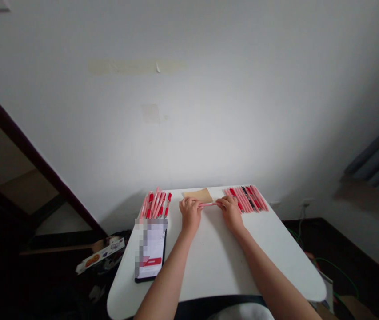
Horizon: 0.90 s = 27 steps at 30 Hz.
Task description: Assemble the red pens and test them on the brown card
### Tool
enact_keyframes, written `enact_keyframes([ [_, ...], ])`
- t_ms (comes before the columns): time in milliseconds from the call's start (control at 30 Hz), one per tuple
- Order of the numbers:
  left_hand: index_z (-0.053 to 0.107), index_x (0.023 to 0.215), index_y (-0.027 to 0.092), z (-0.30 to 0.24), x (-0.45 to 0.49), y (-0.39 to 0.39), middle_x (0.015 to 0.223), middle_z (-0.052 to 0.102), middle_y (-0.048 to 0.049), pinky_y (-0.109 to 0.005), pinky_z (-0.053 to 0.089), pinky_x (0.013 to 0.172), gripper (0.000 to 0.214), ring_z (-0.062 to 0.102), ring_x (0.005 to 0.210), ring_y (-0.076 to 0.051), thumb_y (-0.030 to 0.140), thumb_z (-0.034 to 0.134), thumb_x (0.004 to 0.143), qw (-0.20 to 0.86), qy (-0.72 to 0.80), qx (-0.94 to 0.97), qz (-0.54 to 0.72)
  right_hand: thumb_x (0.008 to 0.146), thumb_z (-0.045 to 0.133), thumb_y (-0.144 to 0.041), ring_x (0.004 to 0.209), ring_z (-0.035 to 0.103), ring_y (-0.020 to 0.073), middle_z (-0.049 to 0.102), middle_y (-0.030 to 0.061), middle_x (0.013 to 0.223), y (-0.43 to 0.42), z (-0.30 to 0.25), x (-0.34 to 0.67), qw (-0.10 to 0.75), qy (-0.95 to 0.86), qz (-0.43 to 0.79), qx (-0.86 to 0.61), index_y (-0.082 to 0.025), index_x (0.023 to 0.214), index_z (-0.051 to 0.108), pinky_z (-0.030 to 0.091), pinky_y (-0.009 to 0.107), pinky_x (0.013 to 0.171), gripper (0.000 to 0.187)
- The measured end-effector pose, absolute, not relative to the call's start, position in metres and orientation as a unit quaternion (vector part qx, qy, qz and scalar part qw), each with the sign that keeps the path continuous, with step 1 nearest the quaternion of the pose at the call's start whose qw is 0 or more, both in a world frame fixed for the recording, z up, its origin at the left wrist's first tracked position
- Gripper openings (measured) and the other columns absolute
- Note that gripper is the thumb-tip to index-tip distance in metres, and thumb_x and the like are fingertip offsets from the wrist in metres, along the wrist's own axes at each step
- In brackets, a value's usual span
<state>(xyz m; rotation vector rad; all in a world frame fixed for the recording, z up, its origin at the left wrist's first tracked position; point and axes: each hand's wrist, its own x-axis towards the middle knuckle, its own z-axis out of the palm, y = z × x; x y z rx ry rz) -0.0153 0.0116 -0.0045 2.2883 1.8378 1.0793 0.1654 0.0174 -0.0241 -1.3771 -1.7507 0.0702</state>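
A pink pen (209, 204) lies crosswise between my two hands, just above or on the white table. My left hand (190, 212) has its fingers closed on the pen's left end. At the other end, my right hand (230, 210) grips it with bent fingers. Behind the hands is a piece of tan paper or card (200, 195), partly covered by my left hand. To the left lies a loose pile of pink and red pens (156, 203). Right of my right hand, several pink, red and black pens (251, 198) lie side by side in a row.
A phone or tablet (152, 253) with a lit screen lies on the left of the white table (216, 271), close to my left forearm. The wall (209, 111) rises directly behind the table. Several items, including a long printed box (101, 255), lie on the floor to the left.
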Motion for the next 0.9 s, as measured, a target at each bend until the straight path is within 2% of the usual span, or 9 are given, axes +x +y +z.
enact_keyframes([
  [133,0.069,0.093,0.026,-0.004,-0.016,0.01,0.108,0.06,-0.005,-0.045,0.03,0.104,0.015,0.045,0.112,-0.023,0.025,0.058,0.084,-0.001,0.594,0.718,0.363,0.091,0.046,-0.025,0.098,0.047,0.0253,0.061,0.0093,0.096,0.017,-0.025,0.167,0.467,-0.685,0.017,-0.558,-0.021,0.093,0.072,0.04,0.038,0.086,0.026],
  [467,0.068,0.084,0.023,-0.008,-0.017,0.013,0.102,0.062,-0.0046,-0.045,0.035,0.099,0.01,0.046,0.107,-0.023,0.023,0.059,0.083,-0.029,0.582,0.709,0.398,0.095,0.042,-0.037,0.095,0.047,0.025,0.067,0.0099,0.092,0.021,-0.029,0.17,0.502,-0.667,-0.03,-0.549,-0.02,0.09,0.073,0.039,0.038,0.083,0.036],
  [700,0.067,0.089,0.025,0.0,-0.013,0.006,0.104,0.064,-0.0044,-0.052,0.03,0.102,0.019,0.043,0.114,-0.026,0.027,0.049,0.089,-0.038,0.611,0.702,0.364,0.094,0.043,-0.041,0.095,0.048,0.027,0.069,0.0097,0.086,0.023,-0.033,0.175,0.501,-0.664,-0.013,-0.555,-0.022,0.092,0.076,0.037,0.041,0.082,0.038],
  [900,0.068,0.088,0.025,0.001,-0.013,0.005,0.105,0.063,-0.0049,-0.052,0.03,0.101,0.021,0.043,0.113,-0.026,0.019,0.047,0.087,-0.044,0.62,0.702,0.347,0.093,0.046,-0.042,0.095,0.046,0.0268,0.072,0.007,0.087,0.02,-0.029,0.176,0.495,-0.662,-0.021,-0.563,-0.026,0.091,0.076,0.032,0.041,0.083,0.034],
])
